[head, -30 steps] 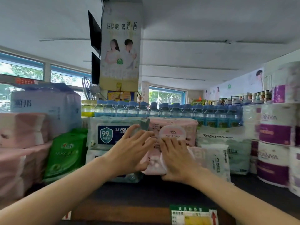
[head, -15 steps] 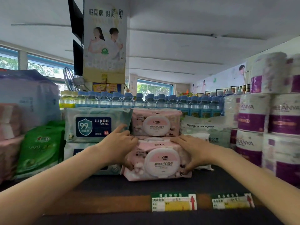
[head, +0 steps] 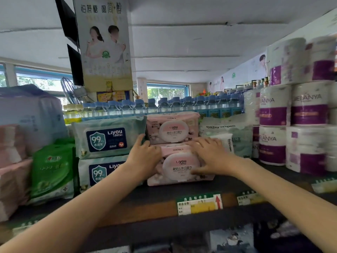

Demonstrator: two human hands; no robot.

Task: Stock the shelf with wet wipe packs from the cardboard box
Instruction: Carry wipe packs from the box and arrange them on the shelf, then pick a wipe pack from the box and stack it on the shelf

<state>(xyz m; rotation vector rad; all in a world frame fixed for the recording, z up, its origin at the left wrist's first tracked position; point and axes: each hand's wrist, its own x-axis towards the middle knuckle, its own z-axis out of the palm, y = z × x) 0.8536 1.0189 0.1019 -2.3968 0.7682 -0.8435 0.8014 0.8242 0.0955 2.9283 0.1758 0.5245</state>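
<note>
Pink wipe pack held at both ends on the shelf

Pink wipe pack [head: 179, 166] sits on the dark shelf [head: 228, 183], directly under a second pink pack [head: 172, 128]. Your left hand [head: 145, 157] curls its fingers round the lower pack's left end, fingertips up beside the blue-label pack [head: 109, 137]. Your right hand [head: 209, 155] lies with spread fingers over its right end, thumb pressed against the front. Just beyond your right fingertips stand baby wipes bags [head: 227, 131]; further right, purple tissue rolls [head: 273, 143].
</note>
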